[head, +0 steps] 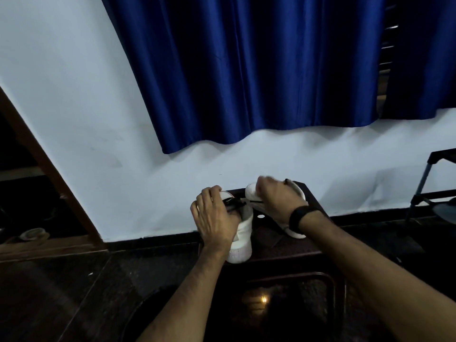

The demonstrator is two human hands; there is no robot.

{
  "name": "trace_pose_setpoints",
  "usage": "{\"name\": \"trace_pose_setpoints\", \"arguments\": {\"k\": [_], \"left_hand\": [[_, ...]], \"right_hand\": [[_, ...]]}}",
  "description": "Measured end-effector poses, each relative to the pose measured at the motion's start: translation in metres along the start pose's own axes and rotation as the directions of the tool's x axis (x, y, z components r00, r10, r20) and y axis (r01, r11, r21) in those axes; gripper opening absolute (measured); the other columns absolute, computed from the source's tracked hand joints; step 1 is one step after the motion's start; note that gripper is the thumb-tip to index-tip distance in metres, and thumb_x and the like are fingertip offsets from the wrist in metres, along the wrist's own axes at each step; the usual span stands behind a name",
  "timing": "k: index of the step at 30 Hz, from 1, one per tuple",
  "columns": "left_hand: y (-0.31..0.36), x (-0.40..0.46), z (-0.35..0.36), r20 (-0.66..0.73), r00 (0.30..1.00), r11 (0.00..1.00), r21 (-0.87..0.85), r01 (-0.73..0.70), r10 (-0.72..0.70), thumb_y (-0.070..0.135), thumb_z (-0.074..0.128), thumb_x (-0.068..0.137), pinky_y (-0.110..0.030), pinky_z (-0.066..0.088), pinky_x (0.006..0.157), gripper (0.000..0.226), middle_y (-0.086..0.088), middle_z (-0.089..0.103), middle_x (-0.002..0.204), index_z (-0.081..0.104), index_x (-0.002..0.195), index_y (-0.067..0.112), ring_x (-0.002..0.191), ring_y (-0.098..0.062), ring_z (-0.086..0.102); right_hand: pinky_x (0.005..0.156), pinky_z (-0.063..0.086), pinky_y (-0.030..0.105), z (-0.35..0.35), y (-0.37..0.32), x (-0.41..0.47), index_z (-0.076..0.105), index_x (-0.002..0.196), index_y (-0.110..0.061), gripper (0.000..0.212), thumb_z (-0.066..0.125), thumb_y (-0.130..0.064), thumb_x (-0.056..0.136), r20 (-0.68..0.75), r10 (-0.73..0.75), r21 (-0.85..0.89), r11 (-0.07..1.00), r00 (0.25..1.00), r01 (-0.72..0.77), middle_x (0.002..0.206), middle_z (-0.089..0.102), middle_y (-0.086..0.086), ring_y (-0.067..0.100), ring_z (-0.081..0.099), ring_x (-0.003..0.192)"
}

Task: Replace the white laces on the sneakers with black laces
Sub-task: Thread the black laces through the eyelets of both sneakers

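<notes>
Two white sneakers stand on a small dark table (pixel 313 245). The near sneaker (pixel 243 239) points its heel toward me, and my left hand (pixel 216 219) grips its upper from the left side. A black lace (pixel 240 201) runs across its eyelets toward the right. My right hand (pixel 276 198), with a black band on the wrist, pinches that lace and holds it stretched above the second sneaker (pixel 294 232), which it largely hides. No white lace is visible.
A blue curtain (pixel 246 70) hangs on the white wall behind the table. A metal-framed rack (pixel 424 188) stands at the right. A dark doorway with a brown frame (pixel 49 169) is at the left. The floor is dark tile.
</notes>
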State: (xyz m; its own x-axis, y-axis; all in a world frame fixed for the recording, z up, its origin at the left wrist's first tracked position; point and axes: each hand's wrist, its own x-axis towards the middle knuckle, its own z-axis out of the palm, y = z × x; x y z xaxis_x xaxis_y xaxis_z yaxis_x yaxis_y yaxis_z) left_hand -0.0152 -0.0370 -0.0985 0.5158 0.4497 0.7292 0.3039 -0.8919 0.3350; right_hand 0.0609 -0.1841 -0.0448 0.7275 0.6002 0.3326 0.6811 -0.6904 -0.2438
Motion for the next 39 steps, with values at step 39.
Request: {"name": "trace_pose_setpoints", "arguments": {"k": [39], "left_hand": [[-0.003, 0.118, -0.096, 0.838, 0.476, 0.898, 0.038, 0.438, -0.268, 0.025, 0.067, 0.089, -0.02, 0.027, 0.049, 0.018, -0.006, 0.059, 0.072, 0.065, 0.092, 0.008, 0.052, -0.013, 0.043]], "right_hand": [[0.047, 0.037, 0.023, -0.125, -0.014, 0.024, 0.064, 0.087, -0.009, 0.02, 0.053, -0.022, 0.097, 0.259, 0.287, 0.703, 0.598, 0.922, -0.384, 0.059, 0.048, 0.002, 0.017, 0.045, 0.049]]}}
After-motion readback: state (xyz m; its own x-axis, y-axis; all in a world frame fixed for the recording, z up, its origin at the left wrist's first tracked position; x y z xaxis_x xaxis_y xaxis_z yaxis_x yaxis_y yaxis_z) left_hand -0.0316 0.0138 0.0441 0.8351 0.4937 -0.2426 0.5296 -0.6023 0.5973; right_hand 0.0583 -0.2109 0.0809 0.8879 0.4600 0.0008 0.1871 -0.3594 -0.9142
